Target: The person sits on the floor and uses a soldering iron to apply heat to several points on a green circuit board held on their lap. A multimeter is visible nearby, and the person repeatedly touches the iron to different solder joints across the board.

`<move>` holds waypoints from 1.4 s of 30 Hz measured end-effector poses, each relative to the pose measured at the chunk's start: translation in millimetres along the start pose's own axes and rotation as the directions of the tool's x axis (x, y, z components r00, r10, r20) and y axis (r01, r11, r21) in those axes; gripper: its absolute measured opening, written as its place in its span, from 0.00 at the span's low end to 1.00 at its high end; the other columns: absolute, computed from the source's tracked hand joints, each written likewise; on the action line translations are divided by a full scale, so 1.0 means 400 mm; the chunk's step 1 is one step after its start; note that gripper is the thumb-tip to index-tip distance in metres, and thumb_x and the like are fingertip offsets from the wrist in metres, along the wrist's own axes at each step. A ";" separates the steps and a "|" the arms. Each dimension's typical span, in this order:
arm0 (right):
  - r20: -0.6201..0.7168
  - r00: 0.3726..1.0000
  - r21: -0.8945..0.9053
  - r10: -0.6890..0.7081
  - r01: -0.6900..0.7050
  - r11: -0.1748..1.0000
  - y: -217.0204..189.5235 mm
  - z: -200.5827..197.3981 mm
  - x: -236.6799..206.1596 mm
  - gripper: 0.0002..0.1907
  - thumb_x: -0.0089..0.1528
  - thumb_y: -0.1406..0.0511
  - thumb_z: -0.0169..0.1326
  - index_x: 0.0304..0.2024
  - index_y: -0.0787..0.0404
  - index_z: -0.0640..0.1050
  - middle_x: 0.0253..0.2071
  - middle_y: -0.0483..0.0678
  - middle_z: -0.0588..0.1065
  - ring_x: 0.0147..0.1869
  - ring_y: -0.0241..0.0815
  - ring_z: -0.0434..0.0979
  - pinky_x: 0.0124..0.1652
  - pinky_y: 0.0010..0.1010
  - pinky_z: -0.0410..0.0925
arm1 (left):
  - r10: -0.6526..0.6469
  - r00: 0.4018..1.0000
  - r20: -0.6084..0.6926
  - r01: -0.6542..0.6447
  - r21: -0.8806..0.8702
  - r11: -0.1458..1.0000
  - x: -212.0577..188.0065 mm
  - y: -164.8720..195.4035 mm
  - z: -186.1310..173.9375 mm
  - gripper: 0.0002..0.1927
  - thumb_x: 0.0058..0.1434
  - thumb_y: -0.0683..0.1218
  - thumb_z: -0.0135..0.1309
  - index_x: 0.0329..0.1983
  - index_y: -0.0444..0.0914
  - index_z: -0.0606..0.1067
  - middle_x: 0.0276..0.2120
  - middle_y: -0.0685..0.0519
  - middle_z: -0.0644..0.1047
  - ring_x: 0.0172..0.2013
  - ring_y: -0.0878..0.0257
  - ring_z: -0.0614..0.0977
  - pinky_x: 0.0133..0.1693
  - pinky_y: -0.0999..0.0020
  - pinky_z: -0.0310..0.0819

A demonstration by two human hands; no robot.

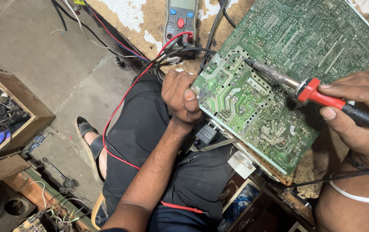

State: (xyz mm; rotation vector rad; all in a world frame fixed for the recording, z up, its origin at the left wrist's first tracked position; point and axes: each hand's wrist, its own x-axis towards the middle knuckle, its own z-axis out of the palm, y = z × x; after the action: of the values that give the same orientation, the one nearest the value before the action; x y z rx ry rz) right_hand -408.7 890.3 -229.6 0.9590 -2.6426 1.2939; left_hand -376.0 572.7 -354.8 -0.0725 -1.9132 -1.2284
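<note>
Left hand: the left hand point(181, 96) grips the near-left edge of the green circuit board point(279, 68), thumb pressed on the solder side, fingers curled under the edge and out of sight.
Right hand: the right hand point(356, 118) is closed around the black-and-red handle of the soldering iron point(318, 92), thumb and forefinger pinching just behind the red collar.
Soldering iron: it lies at a low slant across the board, its dark tip touching or just above the solder side near the board's upper-left part; which of the two cannot be told.
Circuit board: solder side up, tilted, resting on the worn tabletop point(150, 17) with its near-left part jutting past the tabletop's front edge over the person's lap.
Multimeter: a grey multimeter point(180, 21) lies on the tabletop beyond the board's left corner, with a red lead point(120, 111) and a black lead plugged in; the red lead loops down across the dark trousers.
Wrist: a white bangle point(356, 195) sits on the right wrist.
Floor: a wooden box point(16, 107) of wires and parts stands on the concrete floor to the left.
</note>
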 end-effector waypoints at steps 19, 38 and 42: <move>0.010 1.000 -0.052 -0.009 0.009 0.999 -0.056 -0.039 0.114 0.14 0.64 0.66 0.65 0.49 0.68 0.80 0.43 0.56 0.79 0.45 0.44 0.81 0.48 0.26 0.72 | -0.007 1.000 0.015 0.007 0.001 1.000 0.111 0.017 0.001 0.30 0.75 0.58 0.28 0.30 0.33 0.73 0.23 0.47 0.68 0.28 0.53 0.66 0.36 0.55 0.60; 0.040 0.999 -0.022 0.010 -0.009 1.000 -0.088 -0.095 0.121 0.13 0.61 0.68 0.64 0.47 0.69 0.80 0.41 0.57 0.79 0.43 0.44 0.81 0.46 0.27 0.72 | -0.009 1.000 0.007 0.009 0.009 1.000 0.126 0.065 0.019 0.31 0.75 0.58 0.28 0.29 0.34 0.72 0.22 0.48 0.68 0.28 0.54 0.66 0.35 0.56 0.60; 0.052 0.998 -0.038 -0.019 0.021 0.999 -0.076 -0.087 0.095 0.13 0.62 0.69 0.64 0.47 0.69 0.80 0.41 0.57 0.79 0.43 0.44 0.81 0.46 0.27 0.72 | -0.010 1.000 0.006 0.010 0.010 1.000 0.098 0.071 0.016 0.31 0.75 0.58 0.28 0.29 0.33 0.72 0.22 0.48 0.67 0.28 0.54 0.65 0.35 0.56 0.59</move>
State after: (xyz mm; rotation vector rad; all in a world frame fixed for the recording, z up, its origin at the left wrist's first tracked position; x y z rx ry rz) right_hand -430.2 882.1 -174.4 1.0250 -2.6779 1.2260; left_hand -392.1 577.9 -309.1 -0.0611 -1.9265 -1.2271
